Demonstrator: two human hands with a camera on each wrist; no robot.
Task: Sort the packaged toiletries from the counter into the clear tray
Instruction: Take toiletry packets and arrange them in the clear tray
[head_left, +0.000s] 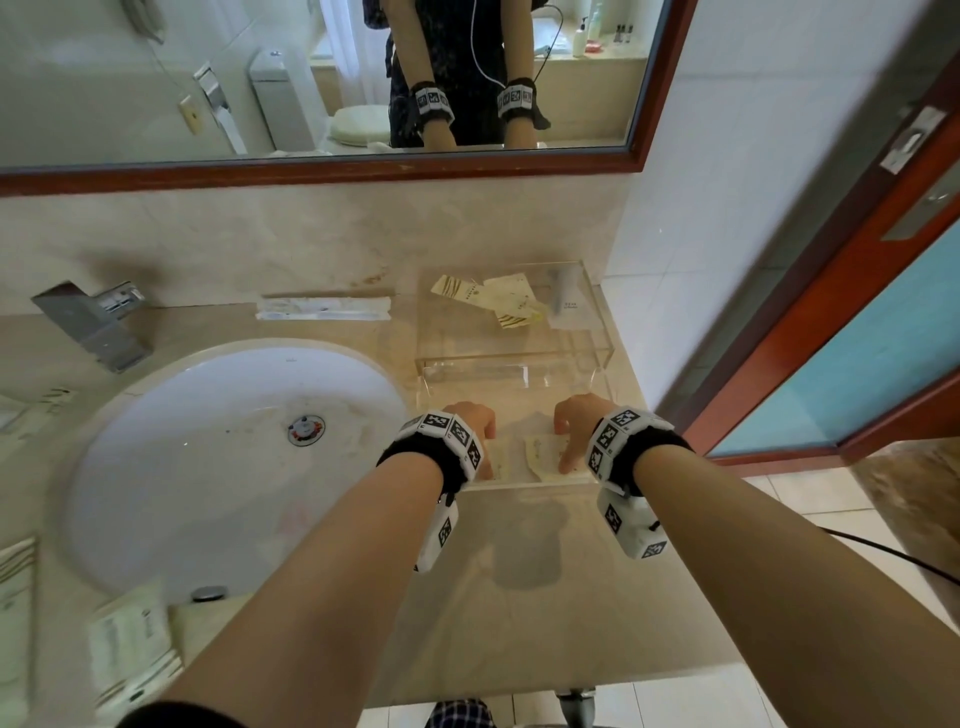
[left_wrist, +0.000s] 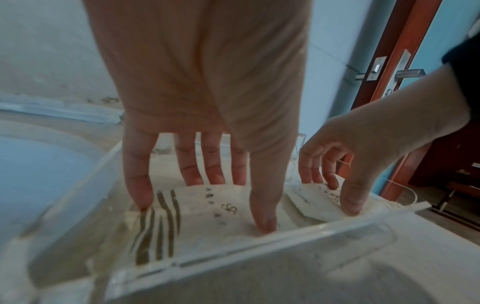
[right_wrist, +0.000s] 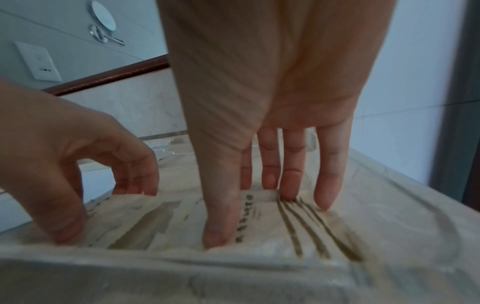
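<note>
The clear tray (head_left: 519, 486) stands on the counter right of the sink. My left hand (head_left: 480, 441) reaches down into its near section and holds a cream packet with olive stripes (left_wrist: 197, 205) between thumb and fingers, flat on the tray floor. Beside it my right hand (head_left: 563, 441) holds a second striped cream packet (right_wrist: 262, 224) the same way, thumb at the near edge and fingers at the far edge. The two packets lie side by side. The tray's near wall (left_wrist: 259, 246) partly blurs them.
The tray's far section holds several cream packets (head_left: 498, 301) and a grey tube (head_left: 563, 301). A long wrapped packet (head_left: 322, 307) lies by the back wall. More packets (head_left: 130, 644) sit at the counter's front left. Sink (head_left: 234, 457), faucet (head_left: 96, 325), door (head_left: 857, 338) at right.
</note>
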